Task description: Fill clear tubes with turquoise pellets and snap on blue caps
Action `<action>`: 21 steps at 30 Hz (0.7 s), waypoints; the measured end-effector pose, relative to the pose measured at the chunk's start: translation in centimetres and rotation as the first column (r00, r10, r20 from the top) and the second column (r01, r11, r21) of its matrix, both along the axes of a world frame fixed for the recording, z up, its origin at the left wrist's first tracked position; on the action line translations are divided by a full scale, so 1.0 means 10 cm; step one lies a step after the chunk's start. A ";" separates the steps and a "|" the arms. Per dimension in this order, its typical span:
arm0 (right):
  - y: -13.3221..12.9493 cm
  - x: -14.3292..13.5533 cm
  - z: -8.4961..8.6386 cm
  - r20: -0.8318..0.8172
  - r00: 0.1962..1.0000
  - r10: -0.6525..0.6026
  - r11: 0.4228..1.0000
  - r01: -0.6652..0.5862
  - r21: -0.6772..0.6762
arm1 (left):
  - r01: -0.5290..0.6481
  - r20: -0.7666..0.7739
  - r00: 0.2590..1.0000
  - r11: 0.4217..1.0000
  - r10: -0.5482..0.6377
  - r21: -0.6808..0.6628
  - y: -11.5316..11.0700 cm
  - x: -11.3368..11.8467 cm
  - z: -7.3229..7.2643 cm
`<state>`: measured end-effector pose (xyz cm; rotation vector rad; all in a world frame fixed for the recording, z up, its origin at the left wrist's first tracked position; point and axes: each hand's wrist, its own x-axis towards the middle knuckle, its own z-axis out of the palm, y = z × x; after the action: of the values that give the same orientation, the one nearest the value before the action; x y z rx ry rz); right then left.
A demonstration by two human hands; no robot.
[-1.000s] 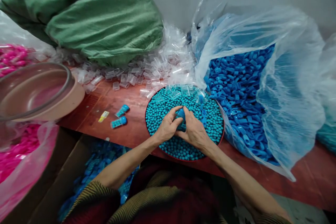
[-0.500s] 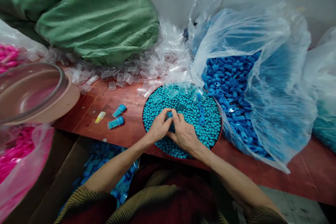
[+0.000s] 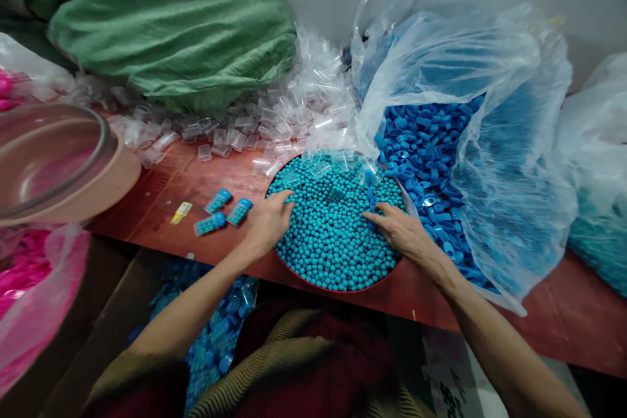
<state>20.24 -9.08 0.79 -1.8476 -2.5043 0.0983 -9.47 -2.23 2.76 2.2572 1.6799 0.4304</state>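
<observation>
A round red-rimmed tray is full of small teal balls, with several clear containers lying on its far part. My left hand is over the tray's left edge, fingers apart and holding nothing. Over the right part, my right hand has its thumb and fingers apart beside blue caps on the balls; nothing is seen in its grip. Left of the tray lie three ball-filled containers with blue caps, one of them a capped container near my left hand.
Clear empty containers are heaped behind the tray. An open plastic bag of blue caps stands at the right. A pink basin and a yellow label are at the left. Below the table edge is a box of filled containers.
My hands have parted from the tray's middle, left hand leftward, right hand rightward. A third filled container now lies by the other two. The view has shifted slightly.
</observation>
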 end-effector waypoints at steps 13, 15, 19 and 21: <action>0.53 -0.44 0.01 -0.008 0.990 -0.140 0.984 0.140 0.108 | 0.083 0.044 0.996 0.982 -0.077 -0.170 0.22 0.96 -0.29; 0.58 -0.48 -0.05 0.045 0.990 -0.132 0.987 0.127 0.098 | 0.085 0.044 0.996 0.974 -0.078 -0.209 0.24 0.99 -0.30; 0.49 -0.47 -0.08 0.079 0.991 -0.104 0.994 0.101 0.030 | 0.073 0.006 0.997 0.973 -0.074 -0.217 0.27 1.03 -0.29; 0.40 -0.44 -0.06 0.068 0.989 -0.129 0.992 0.128 0.012 | 0.074 -0.013 0.997 0.975 -0.079 -0.209 0.26 1.02 -0.29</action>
<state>15.83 -5.12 0.18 -2.0367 -2.4160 0.0232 0.76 0.39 -0.11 2.1704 1.5617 0.2018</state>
